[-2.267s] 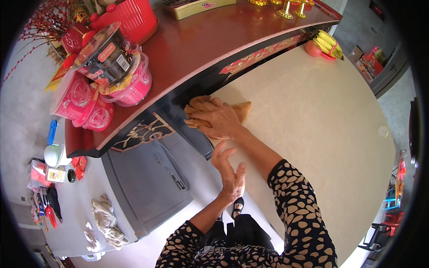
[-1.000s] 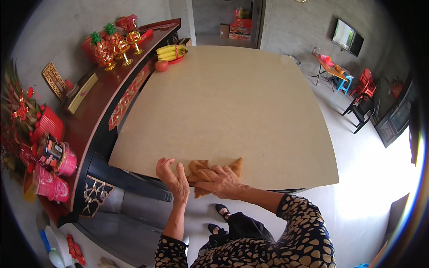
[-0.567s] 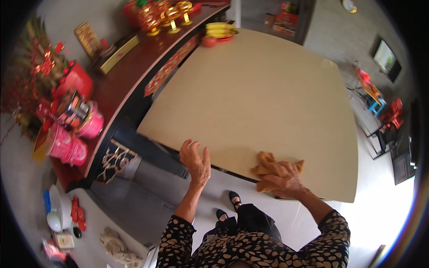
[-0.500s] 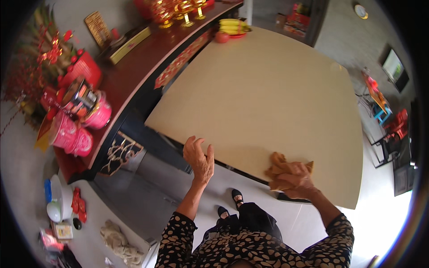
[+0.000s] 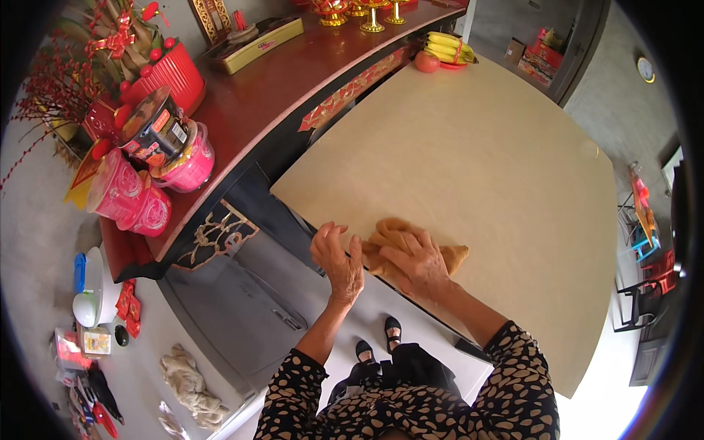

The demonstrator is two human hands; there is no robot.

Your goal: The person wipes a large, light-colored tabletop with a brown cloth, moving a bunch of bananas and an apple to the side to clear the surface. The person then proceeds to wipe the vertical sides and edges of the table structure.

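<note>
My right hand (image 5: 422,268) presses down on a crumpled orange-brown cloth (image 5: 393,229), its fingers bent over the fabric. The cloth lies on a beige tabletop (image 5: 484,158), at the near edge, and part of it sticks out to the right of the hand. Just left of it my left hand (image 5: 339,265) hovers by the table's near edge, its fingers loosely curled and apart, with nothing in them.
Bananas (image 5: 449,50) and a red apple (image 5: 427,61) sit at the table's far corner. A dark red altar table (image 5: 257,95) runs along the left, bearing pink tubs (image 5: 185,163) and a red pot (image 5: 176,77). Lower left lies a beige rag (image 5: 189,381).
My right hand has slid the cloth leftward along the near edge, close to my left hand. The left hand stays raised and empty. My view has shifted, too.
</note>
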